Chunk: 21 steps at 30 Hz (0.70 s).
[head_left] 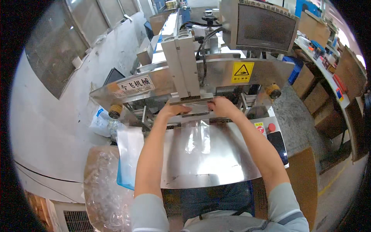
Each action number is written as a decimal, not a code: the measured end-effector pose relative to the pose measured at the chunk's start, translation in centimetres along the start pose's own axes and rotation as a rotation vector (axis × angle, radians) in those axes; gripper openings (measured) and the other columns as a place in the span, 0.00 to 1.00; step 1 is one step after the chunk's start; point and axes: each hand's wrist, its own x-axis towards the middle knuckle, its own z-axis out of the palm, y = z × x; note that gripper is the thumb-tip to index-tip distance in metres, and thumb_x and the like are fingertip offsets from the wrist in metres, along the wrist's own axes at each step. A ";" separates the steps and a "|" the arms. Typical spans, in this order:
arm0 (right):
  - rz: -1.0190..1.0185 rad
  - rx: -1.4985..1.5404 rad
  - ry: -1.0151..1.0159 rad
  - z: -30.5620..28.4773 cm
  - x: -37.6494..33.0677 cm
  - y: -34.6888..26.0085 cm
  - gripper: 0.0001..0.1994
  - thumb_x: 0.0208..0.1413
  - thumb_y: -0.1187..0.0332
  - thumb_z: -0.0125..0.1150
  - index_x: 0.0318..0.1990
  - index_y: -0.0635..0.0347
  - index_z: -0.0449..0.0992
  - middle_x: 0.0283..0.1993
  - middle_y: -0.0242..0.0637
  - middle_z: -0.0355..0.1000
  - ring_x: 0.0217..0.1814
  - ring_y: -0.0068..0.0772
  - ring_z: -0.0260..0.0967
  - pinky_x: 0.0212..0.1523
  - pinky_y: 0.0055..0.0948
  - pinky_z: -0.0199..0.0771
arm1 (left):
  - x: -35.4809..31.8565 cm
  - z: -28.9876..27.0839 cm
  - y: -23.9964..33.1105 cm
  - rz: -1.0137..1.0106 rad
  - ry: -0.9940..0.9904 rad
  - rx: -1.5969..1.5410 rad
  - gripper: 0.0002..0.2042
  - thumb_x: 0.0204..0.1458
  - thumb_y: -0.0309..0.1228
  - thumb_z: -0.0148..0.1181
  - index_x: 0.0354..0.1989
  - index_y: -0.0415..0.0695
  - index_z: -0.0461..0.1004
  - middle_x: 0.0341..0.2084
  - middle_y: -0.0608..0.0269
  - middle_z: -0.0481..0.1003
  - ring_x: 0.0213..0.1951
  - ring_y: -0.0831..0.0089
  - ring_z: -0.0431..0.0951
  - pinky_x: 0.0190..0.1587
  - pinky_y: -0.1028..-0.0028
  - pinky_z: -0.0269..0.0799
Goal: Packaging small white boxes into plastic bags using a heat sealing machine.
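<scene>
The head view looks from above the person's own torso, facing forward and steeply down, with the forearms entering from the lower edge. The left hand and right hand sit near mid-frame, close to the lens, just beyond the metal surface. The wide fisheye also takes in the white wall at left and a farther monitor toward the upper right, bending straight edges near its dark rim.

Pale grey sleeves (white-striped), bare hands

Forearms stretch forward, left grip and right grip turned inward.
</scene>
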 end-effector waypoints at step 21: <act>-0.179 -0.253 0.107 3.4 -5.1 -5.3 0.26 0.57 0.53 0.61 0.57 0.63 0.71 0.61 0.51 0.68 0.67 0.52 0.62 0.62 0.53 0.65 | -24.5 20.3 3.6 0.172 0.585 0.597 0.31 0.57 0.51 0.57 0.58 0.35 0.69 0.62 0.40 0.63 0.66 0.41 0.58 0.65 0.34 0.45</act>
